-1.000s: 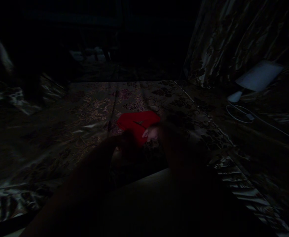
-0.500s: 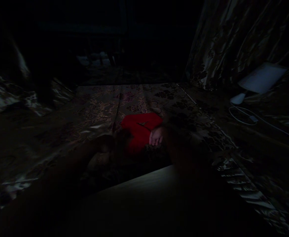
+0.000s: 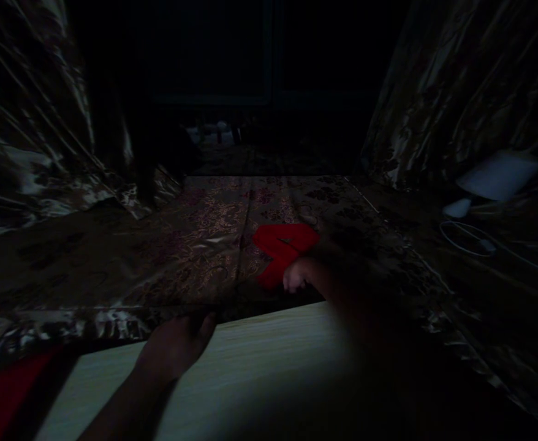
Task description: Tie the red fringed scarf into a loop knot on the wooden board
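Observation:
The scene is very dark. A red folded cloth lies on a shiny floral-patterned fabric spread over a low surface. My right hand rests at the cloth's near edge with its fingers curled against it. My left hand lies on a pale wooden board in the foreground, fingertips reaching the board's far edge where the fabric begins. The left fingers look loosely extended with nothing in them.
Shiny floral drapes hang at the left and right. A pale flat object and a looped white cable lie at the right. A red patch shows at the bottom left corner.
My left hand has pulled back from beside the red cloth onto the pale board. The right hand has stayed at the cloth's edge. The view has shifted, so more board shows.

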Motion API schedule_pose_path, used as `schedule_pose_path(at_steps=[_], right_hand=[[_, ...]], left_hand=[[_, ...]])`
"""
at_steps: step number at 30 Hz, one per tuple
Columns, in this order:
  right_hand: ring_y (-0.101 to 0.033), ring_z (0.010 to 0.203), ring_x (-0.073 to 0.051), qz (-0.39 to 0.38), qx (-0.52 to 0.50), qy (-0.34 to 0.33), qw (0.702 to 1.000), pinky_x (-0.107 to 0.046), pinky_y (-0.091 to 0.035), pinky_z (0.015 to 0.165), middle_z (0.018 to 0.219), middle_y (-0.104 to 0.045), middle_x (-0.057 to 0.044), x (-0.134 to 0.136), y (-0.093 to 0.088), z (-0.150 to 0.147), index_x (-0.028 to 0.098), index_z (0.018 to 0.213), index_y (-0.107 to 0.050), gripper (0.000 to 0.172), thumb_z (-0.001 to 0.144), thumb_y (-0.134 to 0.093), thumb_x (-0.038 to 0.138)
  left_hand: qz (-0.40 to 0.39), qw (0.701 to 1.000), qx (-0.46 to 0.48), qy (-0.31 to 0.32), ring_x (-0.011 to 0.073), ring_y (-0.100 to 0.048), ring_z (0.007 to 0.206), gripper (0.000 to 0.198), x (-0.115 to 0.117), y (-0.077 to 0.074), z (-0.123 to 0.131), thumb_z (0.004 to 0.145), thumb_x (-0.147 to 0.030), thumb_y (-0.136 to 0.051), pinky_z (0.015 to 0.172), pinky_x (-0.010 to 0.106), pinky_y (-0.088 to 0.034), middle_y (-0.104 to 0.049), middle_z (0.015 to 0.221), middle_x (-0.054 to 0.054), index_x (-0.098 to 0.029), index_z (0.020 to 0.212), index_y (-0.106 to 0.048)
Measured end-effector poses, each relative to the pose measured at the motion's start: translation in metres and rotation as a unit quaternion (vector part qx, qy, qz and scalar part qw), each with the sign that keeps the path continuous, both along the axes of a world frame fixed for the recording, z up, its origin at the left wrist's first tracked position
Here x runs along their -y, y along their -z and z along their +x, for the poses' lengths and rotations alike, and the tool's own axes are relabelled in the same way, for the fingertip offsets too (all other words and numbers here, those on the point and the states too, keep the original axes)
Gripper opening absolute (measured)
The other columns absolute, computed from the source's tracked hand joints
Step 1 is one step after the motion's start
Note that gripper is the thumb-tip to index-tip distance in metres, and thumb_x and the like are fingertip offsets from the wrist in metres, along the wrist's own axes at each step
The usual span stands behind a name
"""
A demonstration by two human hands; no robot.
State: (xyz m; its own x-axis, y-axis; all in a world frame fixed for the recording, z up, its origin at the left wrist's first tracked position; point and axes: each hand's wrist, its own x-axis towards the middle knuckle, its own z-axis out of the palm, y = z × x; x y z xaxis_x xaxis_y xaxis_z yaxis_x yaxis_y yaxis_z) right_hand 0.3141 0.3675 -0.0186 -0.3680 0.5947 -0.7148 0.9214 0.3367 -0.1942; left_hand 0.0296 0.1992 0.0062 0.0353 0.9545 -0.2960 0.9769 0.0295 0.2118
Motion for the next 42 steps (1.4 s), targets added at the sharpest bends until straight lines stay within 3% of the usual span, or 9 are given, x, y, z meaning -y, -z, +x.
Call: schedule_pose_path(at_steps=[3, 5, 8, 10, 13, 17, 23, 32, 42], right_hand=[[-0.068, 0.097, -0.023, 0.122, -0.022, 0.037, 0.992, -0.032, -0.05, 0.086, 0.105, -0.075, -0.01, 0.039, -0.011, 0.034, 0.017, 0.104, -0.077, 0.025, 0.089, -0.057, 0.024], [-0.066, 0.11, -0.025, 0.256, -0.091, 0.121, 0.955, -0.034, -0.048, 0.095, 0.12, -0.071, -0.011, 0.078, -0.009, 0.058, 0.02, 0.12, -0.071, 0.036, 0.095, -0.051, 0.035], [-0.044, 0.138, -0.032, 0.399, -0.086, 0.169, 0.897, -0.045, -0.035, 0.113, 0.151, -0.049, -0.014, 0.146, 0.007, 0.085, 0.018, 0.145, -0.053, 0.059, 0.093, -0.052, 0.047], [-0.032, 0.146, -0.034, 0.463, -0.068, 0.182, 0.865, -0.053, -0.028, 0.118, 0.159, -0.037, -0.014, 0.186, 0.021, 0.094, 0.017, 0.151, -0.045, 0.062, 0.096, -0.046, 0.046], [-0.023, 0.15, -0.034, 0.516, -0.057, 0.182, 0.835, -0.056, -0.025, 0.119, 0.161, -0.032, -0.013, 0.231, 0.036, 0.098, 0.016, 0.154, -0.04, 0.061, 0.099, -0.042, 0.042], [-0.022, 0.15, -0.034, 0.536, -0.059, 0.17, 0.825, -0.054, -0.023, 0.12, 0.16, -0.035, -0.014, 0.265, 0.038, 0.093, 0.015, 0.152, -0.042, 0.06, 0.098, -0.044, 0.04], [-0.026, 0.149, -0.034, 0.512, -0.034, 0.188, 0.837, -0.053, -0.018, 0.12, 0.158, -0.037, -0.016, 0.276, 0.023, 0.08, 0.013, 0.151, -0.045, 0.058, 0.1, -0.039, 0.042], [-0.022, 0.149, -0.038, 0.449, 0.006, 0.269, 0.852, -0.061, -0.016, 0.116, 0.163, -0.029, -0.016, 0.308, 0.008, 0.029, 0.018, 0.156, -0.035, 0.064, 0.101, -0.03, 0.048], [-0.013, 0.151, -0.036, 0.4, -0.051, 0.17, 0.899, -0.064, -0.008, 0.116, 0.166, -0.02, -0.01, 0.374, 0.001, -0.045, 0.027, 0.159, -0.025, 0.067, 0.099, -0.026, 0.058]], left_hand=[[-0.001, 1.0, 0.001, 0.013, 0.0307, -0.071, 0.099, 0.058, -0.003, 0.0, -0.001, 0.098, -0.053, -0.025, 0.081, 0.039, -0.05, -0.077, 0.105, 0.011, -0.025, 0.107, -0.075], [0.008, 1.0, -0.006, 0.019, 0.0316, -0.071, 0.1, 0.06, -0.003, 0.003, -0.002, 0.098, -0.055, -0.024, 0.081, 0.04, -0.05, -0.077, 0.104, 0.012, -0.026, 0.108, -0.075], [0.018, 0.999, -0.024, 0.025, 0.0344, -0.071, 0.101, 0.062, -0.003, 0.007, -0.005, 0.097, -0.058, -0.024, 0.082, 0.043, -0.051, -0.076, 0.106, 0.013, -0.026, 0.114, -0.073], [0.024, 0.999, -0.031, 0.03, 0.0356, -0.071, 0.1, 0.064, -0.002, 0.009, -0.006, 0.097, -0.058, -0.022, 0.082, 0.045, -0.051, -0.076, 0.105, 0.015, -0.024, 0.115, -0.073], [0.093, 0.992, -0.047, 0.067, 0.0367, -0.066, 0.11, 0.062, 0.007, 0.015, -0.007, 0.098, -0.053, -0.023, 0.092, 0.048, -0.049, -0.073, 0.115, 0.017, -0.021, 0.118, -0.072], [0.224, 0.966, -0.079, 0.1, 0.0375, -0.044, 0.139, 0.064, 0.039, 0.029, -0.005, 0.096, -0.052, -0.033, 0.114, 0.056, -0.03, -0.054, 0.146, 0.018, -0.015, 0.141, -0.058], [0.242, 0.962, -0.071, 0.109, 0.035, -0.02, 0.152, 0.071, 0.104, 0.036, 0.005, 0.096, -0.053, -0.036, 0.117, 0.058, -0.022, -0.025, 0.164, 0.014, -0.017, 0.158, -0.031], [0.216, 0.97, -0.048, 0.097, 0.0343, -0.017, 0.153, 0.072, 0.16, 0.031, 0.021, 0.099, -0.057, -0.031, 0.12, 0.058, -0.016, -0.022, 0.165, 0.014, -0.018, 0.159, -0.028], [0.211, 0.972, -0.007, 0.101, 0.0353, -0.02, 0.152, 0.068, 0.213, 0.028, 0.02, 0.1, -0.052, -0.027, 0.119, 0.059, -0.017, -0.026, 0.164, 0.015, -0.017, 0.158, -0.03]])
